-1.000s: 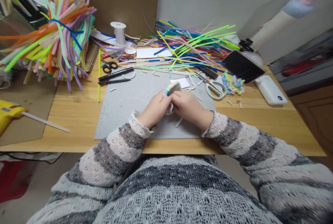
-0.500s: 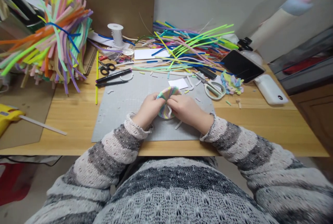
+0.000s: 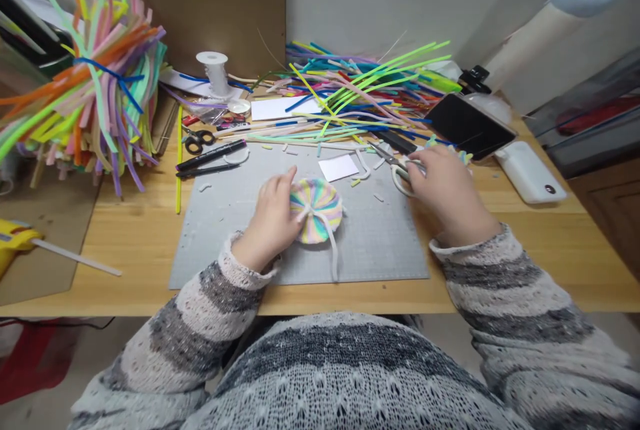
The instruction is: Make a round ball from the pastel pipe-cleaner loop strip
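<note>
A round, flat disc of pastel pipe cleaners lies over the grey cutting mat. From its centre a white pipe cleaner trails down toward the mat's front edge. My left hand holds the disc by its left side, the thumb near the middle; part of the grip is hidden. At the mat's right edge, my right hand has its fingers on a handle of the pale-handled scissors. The blades point up and to the left. Behind that hand, a curly pastel pipe-cleaner piece is mostly covered.
A big bundle of pipe cleaners stands at the left, above a yellow glue gun. Loose pipe cleaners spread along the back. Black pens, small scissors, a white card, a phone and a white device lie around.
My right hand has let go of the disc and moved right to the scissors. The disc now lies lower, its white pipe cleaner hanging out straight, with my left hand still on it.
</note>
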{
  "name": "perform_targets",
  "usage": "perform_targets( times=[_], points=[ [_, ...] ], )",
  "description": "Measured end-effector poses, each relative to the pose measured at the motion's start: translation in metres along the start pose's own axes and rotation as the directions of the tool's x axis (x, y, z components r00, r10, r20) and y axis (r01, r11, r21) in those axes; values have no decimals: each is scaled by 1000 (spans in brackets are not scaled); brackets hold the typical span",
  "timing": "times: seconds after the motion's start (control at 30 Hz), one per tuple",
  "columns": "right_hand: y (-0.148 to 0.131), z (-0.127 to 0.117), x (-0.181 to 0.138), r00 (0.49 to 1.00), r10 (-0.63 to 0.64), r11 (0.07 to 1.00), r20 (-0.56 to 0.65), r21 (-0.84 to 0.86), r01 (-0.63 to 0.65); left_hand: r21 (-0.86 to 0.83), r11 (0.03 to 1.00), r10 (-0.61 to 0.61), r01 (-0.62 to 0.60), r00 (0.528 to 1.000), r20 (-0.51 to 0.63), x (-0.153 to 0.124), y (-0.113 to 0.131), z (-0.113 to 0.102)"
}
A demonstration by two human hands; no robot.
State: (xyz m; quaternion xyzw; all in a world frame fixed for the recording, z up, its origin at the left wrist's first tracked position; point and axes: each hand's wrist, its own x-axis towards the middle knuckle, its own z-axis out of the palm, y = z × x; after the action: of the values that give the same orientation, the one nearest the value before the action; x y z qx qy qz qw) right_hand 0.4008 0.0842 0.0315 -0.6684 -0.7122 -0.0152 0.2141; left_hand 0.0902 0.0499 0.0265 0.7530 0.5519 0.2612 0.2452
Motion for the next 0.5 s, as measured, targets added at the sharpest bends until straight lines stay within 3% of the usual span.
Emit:
perform_targets(
  times=[0.07,0.13,0.37,0.5],
  points=[
    [17,7,1,989,79,994,122,-79,-70,177,979,110,-97,992,-63,-1,1,0],
    [25,13,2,973,123,986,196,-136,-98,253,953,179,-164,983,-40,0,1,0],
    [14,4,4,951,154,970,267,-223,-94,120,905,386,-408,907,170,4,-7,2],
    [7,-14,3,919,278,953,280,-201,-227,75,927,350,-369,917,190,4,-6,5]
  ],
)
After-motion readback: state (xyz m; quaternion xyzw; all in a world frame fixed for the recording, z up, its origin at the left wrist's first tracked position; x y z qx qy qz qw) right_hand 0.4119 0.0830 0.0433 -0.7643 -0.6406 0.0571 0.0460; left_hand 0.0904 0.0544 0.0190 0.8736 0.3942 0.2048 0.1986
